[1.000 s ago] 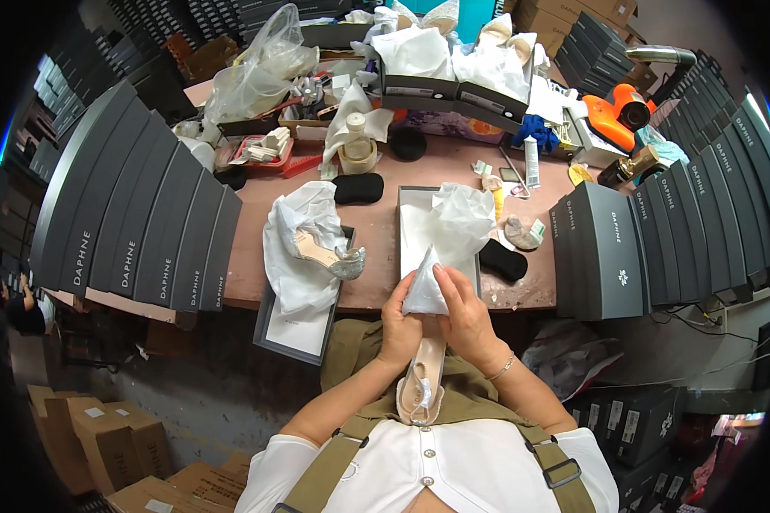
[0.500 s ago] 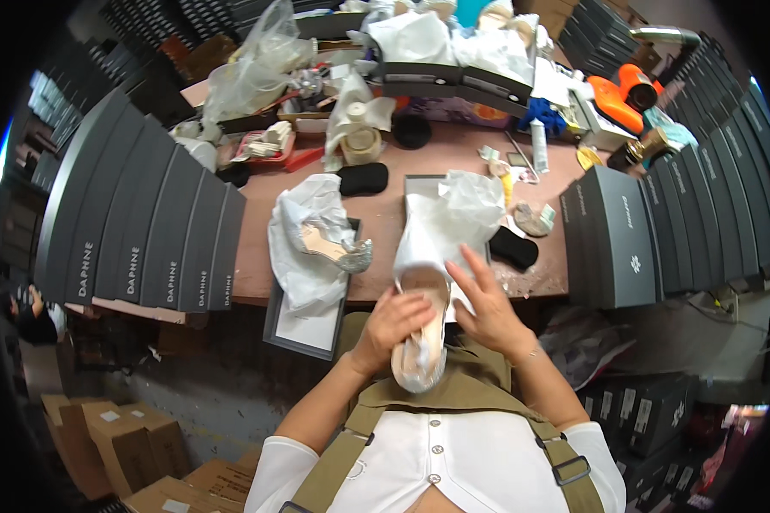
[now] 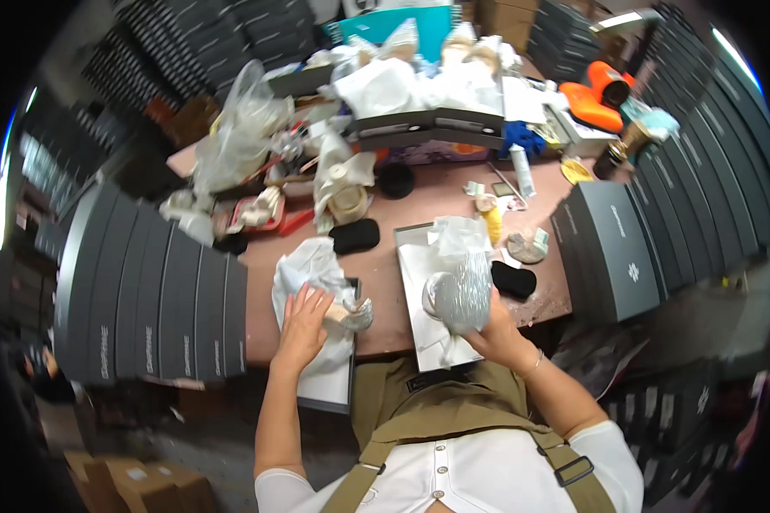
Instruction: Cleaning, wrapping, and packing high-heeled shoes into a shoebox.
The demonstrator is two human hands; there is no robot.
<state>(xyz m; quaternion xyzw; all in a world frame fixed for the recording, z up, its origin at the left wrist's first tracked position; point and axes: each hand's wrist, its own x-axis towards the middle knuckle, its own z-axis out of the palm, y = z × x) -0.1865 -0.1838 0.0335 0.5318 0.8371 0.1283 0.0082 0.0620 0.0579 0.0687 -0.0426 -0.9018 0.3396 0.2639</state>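
Observation:
My right hand (image 3: 502, 340) grips a silver glittery shoe (image 3: 464, 295), its fingers partly hidden behind it. The shoe is over an open shoebox (image 3: 412, 282) with white tissue paper (image 3: 462, 235) at its far end. On the left, my left hand (image 3: 301, 329) lies with its fingers stretched out over white wrapping paper (image 3: 306, 261), beside a second silver shoe (image 3: 351, 315). Its fingertips are close to that shoe; whether they touch it I cannot tell. Under the paper is another shoebox (image 3: 325, 389), tilted at the table's front edge.
Dark shoeboxes stand in rows at left (image 3: 150, 291) and right (image 3: 616, 248). Black pads (image 3: 355, 236) lie on the pinkish table (image 3: 376, 286). Farther back are a tape roll (image 3: 348, 203), a white tube (image 3: 522, 171), an orange tool (image 3: 595, 103) and boxes of wrapped shoes (image 3: 393, 128).
My left hand has left the shoe that both hands were at and moved to the left box. My right hand has turned that shoe and brought it over the right box. The view has shifted.

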